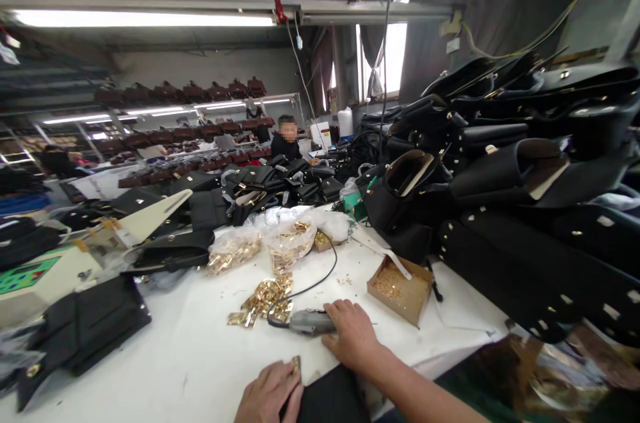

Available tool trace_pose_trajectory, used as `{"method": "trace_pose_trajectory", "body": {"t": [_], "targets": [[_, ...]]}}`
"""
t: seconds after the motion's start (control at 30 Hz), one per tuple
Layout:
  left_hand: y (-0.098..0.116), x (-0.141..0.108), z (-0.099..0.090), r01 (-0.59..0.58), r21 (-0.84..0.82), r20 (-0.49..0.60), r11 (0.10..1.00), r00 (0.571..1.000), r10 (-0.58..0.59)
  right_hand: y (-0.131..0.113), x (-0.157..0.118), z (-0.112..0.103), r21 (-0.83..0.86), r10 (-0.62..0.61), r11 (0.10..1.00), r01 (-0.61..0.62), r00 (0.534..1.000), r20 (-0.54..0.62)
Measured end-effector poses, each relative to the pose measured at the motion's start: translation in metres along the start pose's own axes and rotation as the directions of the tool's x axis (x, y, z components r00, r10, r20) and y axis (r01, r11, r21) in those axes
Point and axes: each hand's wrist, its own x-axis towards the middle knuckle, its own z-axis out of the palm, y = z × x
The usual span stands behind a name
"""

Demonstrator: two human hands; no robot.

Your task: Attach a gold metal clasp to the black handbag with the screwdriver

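My right hand (pixel 353 336) is closed around the front end of a grey corded electric screwdriver (pixel 311 322), which lies level just above or on the white table. A thin bit points right beyond my fingers. At the near edge, my left hand (pixel 270 393) has its fingers curled over the edge of a black leather bag piece (pixel 334 400). A small metal fitting (pixel 297 362) shows at its fingertips. Behind the screwdriver lies a loose pile of gold metal fittings (pixel 265 300). To the right stands a cardboard box (pixel 400 303) of tiny gold screws.
Clear plastic bags of gold fittings (pixel 235 251) sit farther back. Black bags are heaped high on the right (pixel 510 256), and another black bag (pixel 90 320) lies left. The screwdriver's cable (pixel 327 270) loops over the white table (pixel 190 356). A co-worker (pixel 287 140) is beyond the piles.
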Motion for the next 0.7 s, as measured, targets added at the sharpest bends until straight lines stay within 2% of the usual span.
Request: {"method": "trace_pose_trajectory", "body": {"t": [0.23, 0.37, 0.43, 0.5, 0.6, 0.7], "targets": [[0.008, -0.003, 0.001, 0.069, -0.005, -0.023, 0.998, 0.997, -0.069, 0.019, 0.016, -0.029, -0.005, -0.021, 1.0, 0.022, 0.996, 0.083], [0.013, -0.004, -0.001, 0.122, -0.012, 0.032, 0.992, 0.992, -0.122, 0.042, 0.047, -0.052, -0.022, -0.011, 1.0, 0.013, 0.996, 0.093], [0.016, -0.004, -0.002, 0.141, -0.015, 0.069, 0.99, 0.988, -0.14, 0.05, 0.067, -0.056, -0.035, -0.01, 0.999, 0.014, 0.994, 0.113], [0.017, -0.005, -0.002, 0.147, -0.016, 0.074, 0.989, 0.987, -0.145, 0.052, 0.086, -0.051, -0.038, -0.022, 0.999, 0.028, 0.988, 0.156], [0.011, -0.008, 0.002, 0.12, 0.005, 0.028, 0.993, 0.992, -0.12, 0.042, 0.105, -0.033, -0.034, -0.043, 0.998, 0.052, 0.974, 0.222], [-0.001, -0.014, 0.013, 0.002, 0.038, -0.044, 0.999, 0.999, 0.0, 0.027, 0.115, -0.015, -0.044, -0.05, 0.997, 0.062, 0.97, 0.239]]}}
